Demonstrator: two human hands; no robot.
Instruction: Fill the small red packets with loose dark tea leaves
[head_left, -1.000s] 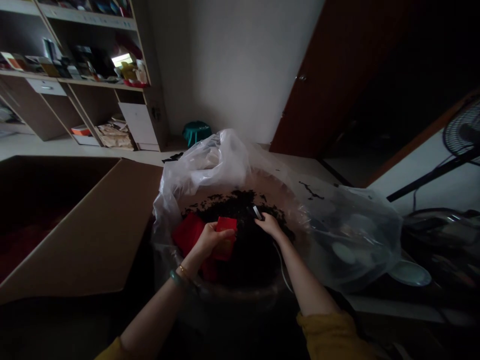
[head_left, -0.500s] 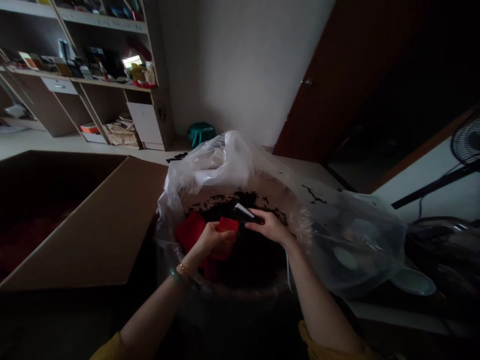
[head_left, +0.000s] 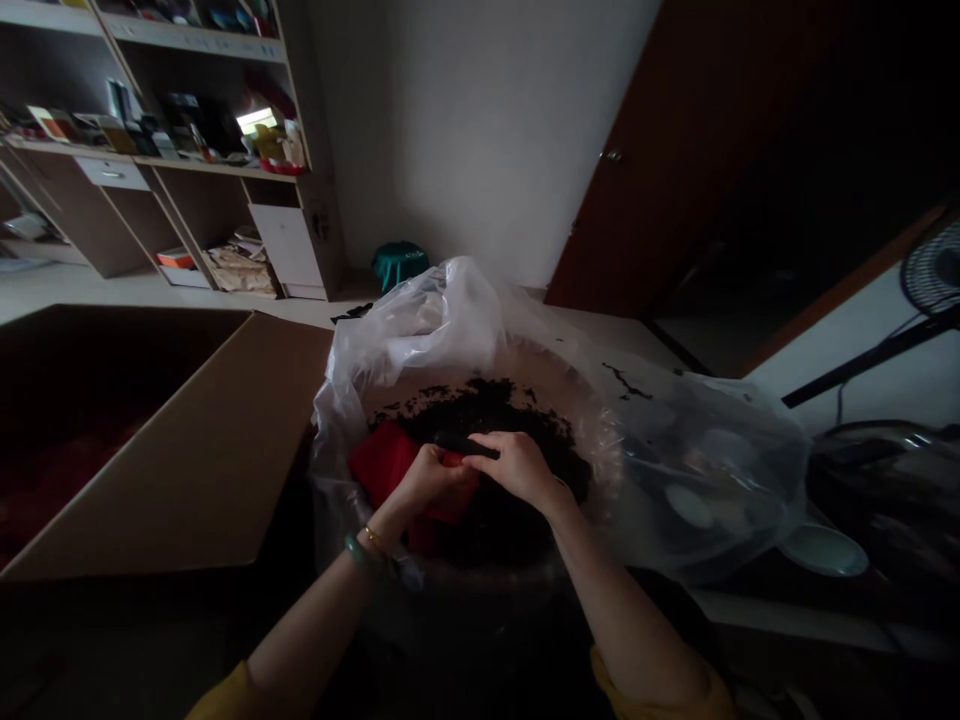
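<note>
My left hand [head_left: 426, 482] is closed on a small red packet [head_left: 457, 500], whose upper edge is partly hidden by the fingers. My right hand [head_left: 523, 468] grips a slim dark tool [head_left: 457, 443], its far end over the packet beside my left fingertips. Poor light hides the tool's exact kind. Both hands are above a round bin lined with a clear plastic bag [head_left: 461, 305]. Dark, flaky loose material [head_left: 495, 400] lies inside it. More red packets or red cloth [head_left: 380, 460] rest at the bin's left side.
At the left stands an open cardboard box [head_left: 187, 440] with something red inside. The plastic spreads right over pale round things [head_left: 690, 505]. A fan [head_left: 934, 270] stands at the far right. Behind are a green-covered bin [head_left: 400, 265], a shelf desk [head_left: 187, 165] and a brown door [head_left: 622, 200].
My right hand has moved left, bringing the tool over the red packet. The tool has turned; its pale face no longer shows. My left hand stays at nearly the same spot.
</note>
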